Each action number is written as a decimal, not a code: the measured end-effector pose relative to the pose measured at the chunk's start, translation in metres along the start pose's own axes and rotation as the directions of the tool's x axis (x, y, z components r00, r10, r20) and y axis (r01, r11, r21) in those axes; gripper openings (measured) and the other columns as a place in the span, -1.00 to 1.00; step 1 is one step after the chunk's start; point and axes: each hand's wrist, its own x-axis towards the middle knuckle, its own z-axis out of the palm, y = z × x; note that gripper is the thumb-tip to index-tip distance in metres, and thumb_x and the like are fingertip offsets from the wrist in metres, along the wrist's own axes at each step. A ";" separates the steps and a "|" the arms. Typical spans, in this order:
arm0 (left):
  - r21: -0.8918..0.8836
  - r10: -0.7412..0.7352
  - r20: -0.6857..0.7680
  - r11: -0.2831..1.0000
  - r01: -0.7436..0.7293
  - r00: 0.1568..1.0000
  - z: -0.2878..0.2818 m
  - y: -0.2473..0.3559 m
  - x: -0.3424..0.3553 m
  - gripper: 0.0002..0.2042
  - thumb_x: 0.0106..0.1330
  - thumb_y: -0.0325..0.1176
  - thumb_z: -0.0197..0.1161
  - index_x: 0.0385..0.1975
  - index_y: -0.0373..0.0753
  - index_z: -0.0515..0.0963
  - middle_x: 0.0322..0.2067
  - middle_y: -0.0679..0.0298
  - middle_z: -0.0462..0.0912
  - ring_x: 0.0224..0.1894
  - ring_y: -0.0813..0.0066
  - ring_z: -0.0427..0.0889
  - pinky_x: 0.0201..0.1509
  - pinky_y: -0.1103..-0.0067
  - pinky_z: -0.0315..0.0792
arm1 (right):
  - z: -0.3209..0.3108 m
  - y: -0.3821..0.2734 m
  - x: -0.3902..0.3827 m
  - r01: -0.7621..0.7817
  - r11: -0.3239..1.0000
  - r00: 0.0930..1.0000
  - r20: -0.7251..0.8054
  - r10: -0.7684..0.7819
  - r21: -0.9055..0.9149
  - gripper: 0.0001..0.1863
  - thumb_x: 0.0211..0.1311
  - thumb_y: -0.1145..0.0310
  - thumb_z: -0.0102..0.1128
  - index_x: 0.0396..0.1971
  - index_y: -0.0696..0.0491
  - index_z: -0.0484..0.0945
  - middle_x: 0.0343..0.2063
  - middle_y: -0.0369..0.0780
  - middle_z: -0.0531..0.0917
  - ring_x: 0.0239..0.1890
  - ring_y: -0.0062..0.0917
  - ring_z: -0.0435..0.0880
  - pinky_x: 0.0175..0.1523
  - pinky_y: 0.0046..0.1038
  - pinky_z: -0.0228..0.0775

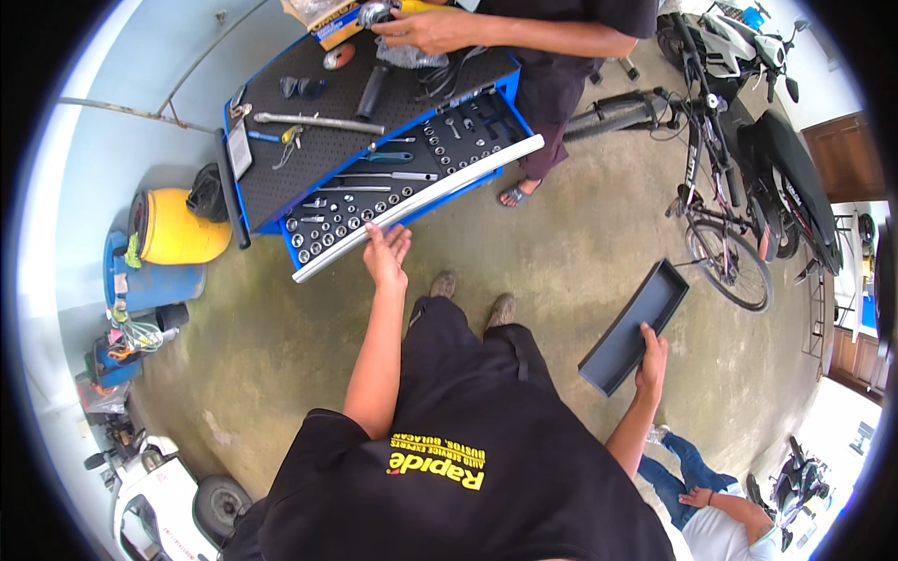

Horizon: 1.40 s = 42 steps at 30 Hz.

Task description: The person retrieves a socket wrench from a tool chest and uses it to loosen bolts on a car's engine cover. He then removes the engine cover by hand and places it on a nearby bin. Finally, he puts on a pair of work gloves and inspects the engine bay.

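My left hand [387,257] is at the white front edge [440,194] of a pulled-out tool drawer, its fingers apart and a fingertip against the edge. Inside the drawer, sockets [354,222], a ratchet handle [412,176] and a blue-handled screwdriver [388,157] lie in dark foam cutouts. Out to the right, my right hand [651,360] grips a long black rectangular tray [613,360] by its near side, thumb over the rim. The tray is tilted, and nothing shows inside it.
On the blue cart's perforated top [271,159] lie a long metal bar [318,122], sunglasses [302,88] and a dark cylinder handle [374,89]. A co-worker's hand [426,33] holds a tool there. A bicycle [702,187] stands right; another person [711,500] is lower right.
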 end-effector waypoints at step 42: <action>0.153 -0.072 0.960 0.945 -0.290 0.271 0.093 0.097 -0.079 -0.77 0.54 -0.50 0.13 0.13 -0.33 0.47 -0.06 0.29 0.57 -0.08 0.59 0.61 0.08 0.57 0.54 | 0.128 0.017 -0.119 0.189 0.946 0.977 -0.151 -0.153 0.263 -0.75 0.43 0.33 0.25 -0.19 0.26 0.64 -0.33 -0.22 0.72 -0.33 -0.56 0.68 -0.21 -0.48 0.54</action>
